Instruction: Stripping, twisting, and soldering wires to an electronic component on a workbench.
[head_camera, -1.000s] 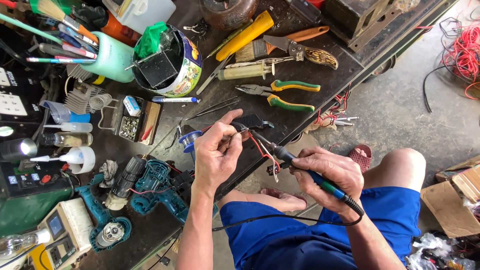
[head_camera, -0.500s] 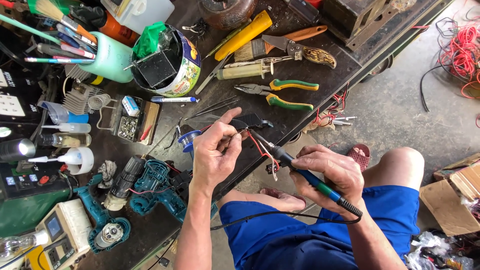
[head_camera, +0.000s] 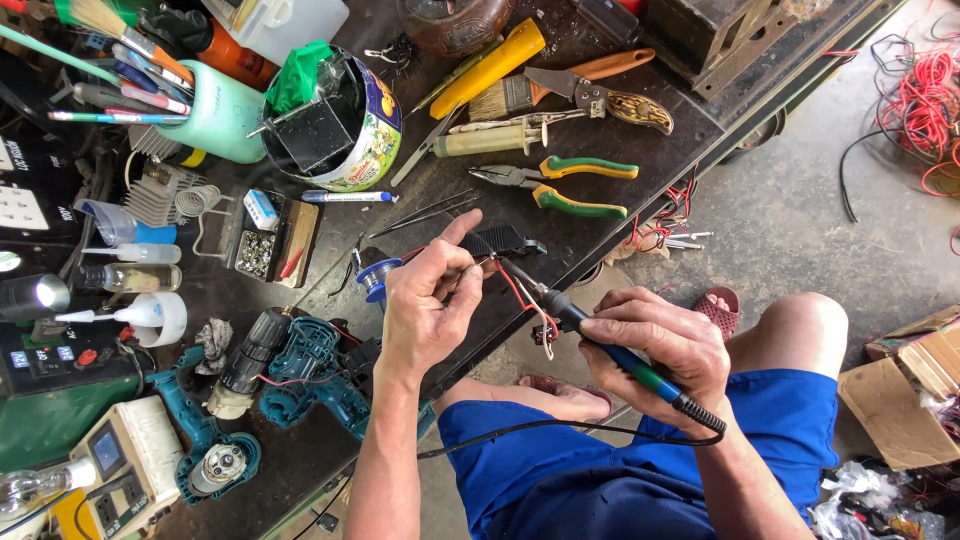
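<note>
The left hand (head_camera: 425, 310) has its fingers (head_camera: 452, 268) pinched shut on a small black part (head_camera: 500, 242) with red wires (head_camera: 515, 295), just above the green-handled pliers' side of the counter (head_camera: 600, 250). The right hand (head_camera: 655, 345) has its fingers curled tight around a soldering iron (head_camera: 600, 345), its tip touching that part.

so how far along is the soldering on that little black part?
Done: the teal drill lies opened on the bench. In hand: left hand pinches the small black part with red wires; right hand holds the soldering iron, tip at it. Left: joint unfinished, drill unassembled.
</note>
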